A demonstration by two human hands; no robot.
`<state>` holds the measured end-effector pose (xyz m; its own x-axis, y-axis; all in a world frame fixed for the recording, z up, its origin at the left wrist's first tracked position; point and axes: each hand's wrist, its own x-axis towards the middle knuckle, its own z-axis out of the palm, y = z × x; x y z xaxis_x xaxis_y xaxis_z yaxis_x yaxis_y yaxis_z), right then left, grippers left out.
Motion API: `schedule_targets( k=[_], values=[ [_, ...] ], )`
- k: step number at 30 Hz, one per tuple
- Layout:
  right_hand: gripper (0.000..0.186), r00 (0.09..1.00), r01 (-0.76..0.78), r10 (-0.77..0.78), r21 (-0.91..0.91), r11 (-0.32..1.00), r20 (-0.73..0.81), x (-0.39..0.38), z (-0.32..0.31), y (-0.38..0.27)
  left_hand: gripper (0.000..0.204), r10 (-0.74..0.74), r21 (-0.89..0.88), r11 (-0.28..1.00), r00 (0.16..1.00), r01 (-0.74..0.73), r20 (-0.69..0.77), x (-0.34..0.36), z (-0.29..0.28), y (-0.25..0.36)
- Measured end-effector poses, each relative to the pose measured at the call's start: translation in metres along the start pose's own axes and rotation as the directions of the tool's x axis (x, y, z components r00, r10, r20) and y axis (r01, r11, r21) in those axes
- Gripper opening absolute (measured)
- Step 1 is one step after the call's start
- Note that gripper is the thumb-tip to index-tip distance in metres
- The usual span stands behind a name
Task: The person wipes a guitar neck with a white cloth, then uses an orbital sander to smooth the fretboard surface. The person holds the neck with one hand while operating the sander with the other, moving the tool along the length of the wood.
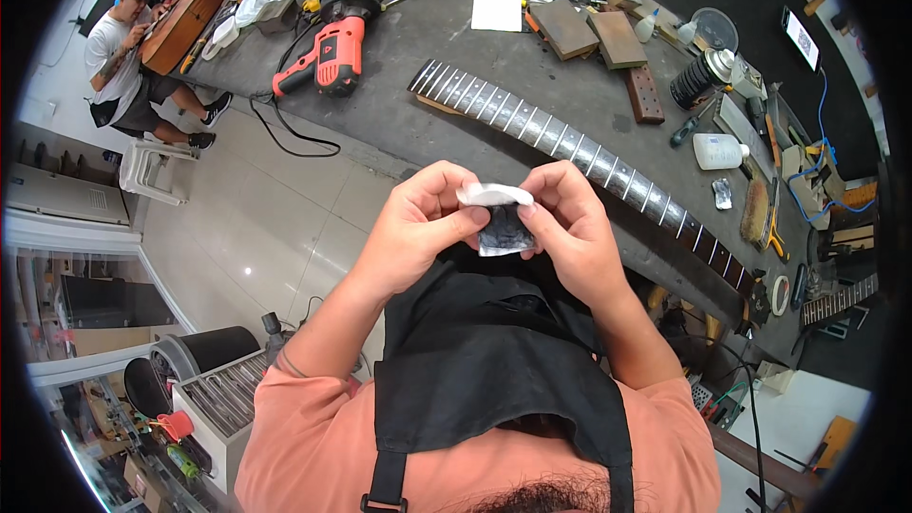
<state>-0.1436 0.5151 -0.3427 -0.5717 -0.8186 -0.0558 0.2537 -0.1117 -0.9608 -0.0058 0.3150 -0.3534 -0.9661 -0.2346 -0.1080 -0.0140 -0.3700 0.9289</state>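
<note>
A folded white wipe [506,237], heavily blackened over its lower face, is pinched between both hands in front of the black apron. My left hand [427,228] grips its left edge between thumb and fingers, while my right hand [577,233] has its right edge the same way. Just beyond the hands, a long guitar neck [570,144] with a dark fretboard and bright metal frets lies diagonally across the workbench [399,114]. Its far-left end is broad, and the headstock end sits at the lower right.
A red polisher [340,55] rests at the back left, its cord hanging over the edge. Sanding blocks [617,38], a spray can [701,78], a white bottle [719,151] and a brush [755,211] lie behind the neck. Another person [119,47] works at far left near a white stool [157,171].
</note>
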Motion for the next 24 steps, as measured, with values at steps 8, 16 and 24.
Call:
schedule_targets(
  k=[8, 16, 24],
  values=[
    [0.031, 0.907, 0.422, -0.387, -0.371, 0.827, 0.168, 0.006, -0.016, 0.02, 0.025, -0.005, -0.364, 0.931, 1.0, 0.008, 0.009, 0.003, 0.011, -0.022],
    [0.038, 0.816, 0.48, -0.554, -0.728, 0.489, 0.166, 0.008, -0.032, 0.045, 0.016, 0.567, 0.865, 0.474, 0.81, -0.168, -0.153, 0.083, -0.061, 0.008],
    [0.044, 0.699, 0.373, -0.697, -0.912, 0.169, 0.156, 0.002, -0.053, 0.074, 0.016, 0.584, 0.976, 0.188, 0.811, -0.11, -0.021, 0.176, -0.112, 0.005]
  ],
)
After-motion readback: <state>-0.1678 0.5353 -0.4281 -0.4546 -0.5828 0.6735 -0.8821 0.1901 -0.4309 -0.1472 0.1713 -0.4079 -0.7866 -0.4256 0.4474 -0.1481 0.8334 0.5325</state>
